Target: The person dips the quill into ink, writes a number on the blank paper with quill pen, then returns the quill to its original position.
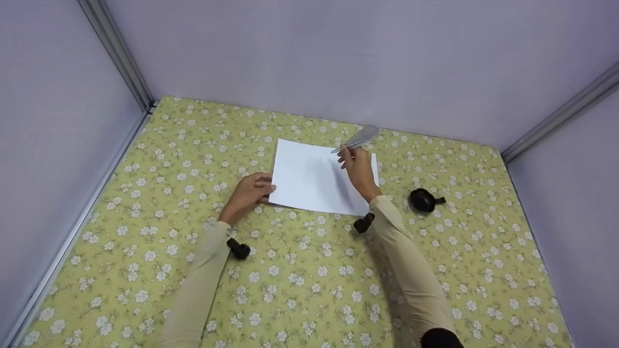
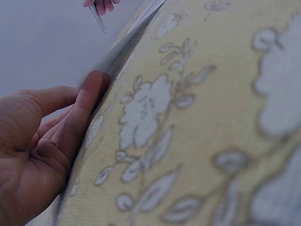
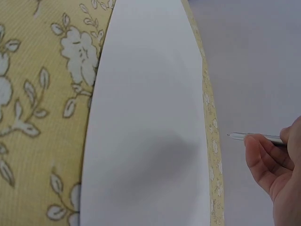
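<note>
A white sheet of paper [image 1: 304,179] lies on the flowered tabletop. My left hand [image 1: 249,193] holds it at its near left corner. In the left wrist view, that hand's fingers [image 2: 89,99] are at the sheet's slightly raised edge. Over the far right part of the paper, my right hand [image 1: 359,171] pinches a feather pen [image 1: 365,135] with a grey plume. The pen's thin silvery tip [image 3: 237,136] points left and shows apart from the paper in the right wrist view. A shadow of the right hand falls across the sheet.
Right of the right forearm is a small black round dish [image 1: 422,200] with a short handle. The tabletop [image 1: 300,261] has a yellow cover with white flowers. Pale walls [image 1: 309,58] with metal corner posts stand behind it and on both sides. Black cameras are on both wrists.
</note>
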`<state>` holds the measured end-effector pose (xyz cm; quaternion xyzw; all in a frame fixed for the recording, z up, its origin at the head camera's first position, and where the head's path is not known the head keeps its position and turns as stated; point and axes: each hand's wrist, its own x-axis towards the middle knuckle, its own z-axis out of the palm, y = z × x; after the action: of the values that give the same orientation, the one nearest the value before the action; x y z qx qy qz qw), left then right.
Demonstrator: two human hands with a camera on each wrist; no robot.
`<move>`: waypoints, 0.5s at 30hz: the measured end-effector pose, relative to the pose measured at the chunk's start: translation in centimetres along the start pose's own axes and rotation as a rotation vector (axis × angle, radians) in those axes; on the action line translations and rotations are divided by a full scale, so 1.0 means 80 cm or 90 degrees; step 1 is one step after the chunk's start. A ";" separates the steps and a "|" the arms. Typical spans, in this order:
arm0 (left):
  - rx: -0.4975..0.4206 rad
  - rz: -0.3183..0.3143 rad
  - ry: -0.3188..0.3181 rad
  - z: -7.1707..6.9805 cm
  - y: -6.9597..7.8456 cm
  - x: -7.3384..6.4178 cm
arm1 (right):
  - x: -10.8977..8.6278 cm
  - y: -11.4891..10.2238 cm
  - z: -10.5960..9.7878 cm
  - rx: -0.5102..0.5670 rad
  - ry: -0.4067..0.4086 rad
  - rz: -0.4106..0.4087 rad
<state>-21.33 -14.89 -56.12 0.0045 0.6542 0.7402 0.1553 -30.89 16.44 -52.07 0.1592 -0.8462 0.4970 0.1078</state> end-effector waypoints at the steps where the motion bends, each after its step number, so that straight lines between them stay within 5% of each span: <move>1: 0.003 0.002 -0.002 0.001 0.000 0.000 | 0.000 0.000 0.000 0.003 0.000 0.004; 15: 0.036 0.004 -0.003 -0.003 0.000 -0.001 | 0.008 -0.005 0.009 0.017 0.011 0.054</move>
<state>-21.29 -15.16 -56.16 0.0123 0.6746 0.7218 0.1544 -31.35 15.55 -51.86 0.1207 -0.8444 0.5138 0.0918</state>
